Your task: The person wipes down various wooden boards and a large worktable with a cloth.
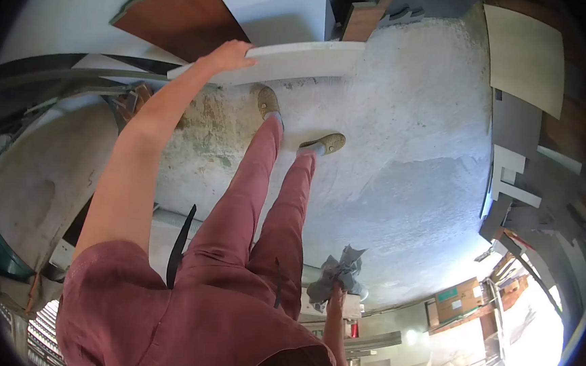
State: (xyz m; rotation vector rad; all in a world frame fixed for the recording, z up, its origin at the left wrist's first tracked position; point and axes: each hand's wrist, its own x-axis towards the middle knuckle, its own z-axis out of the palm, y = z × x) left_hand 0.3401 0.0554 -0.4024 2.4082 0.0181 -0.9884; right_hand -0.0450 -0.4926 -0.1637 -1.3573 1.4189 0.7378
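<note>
Most of the view is being taken up by a stained, pale floor (409, 177), on which the wearer is standing. A dusty-red top (221, 334) and matching trousers (249, 180) are being worn. Along the far side, a brown board (189, 16) is being seen at a slant, while a cream board (522, 60) is showing among grey panels at the right edge.

In front of the feet, a long white board (308, 60) is being held on edge, its lower edge near the shoes (267, 101). It is being gripped towards its left part by the left hand (225, 57): the fingers are being pressed together over the upper edge, and the thumb is being laid against the near face.

At the lower right, a cardboard box (457, 300) is being lit by strong light. Nearer the body, a crumpled grey cloth (335, 274) is being held beside the right leg, well apart from the white board. It is being clutched in the right hand (337, 296), whose fingers are being partly hidden by the folds, so their exact placement cannot be told.
</note>
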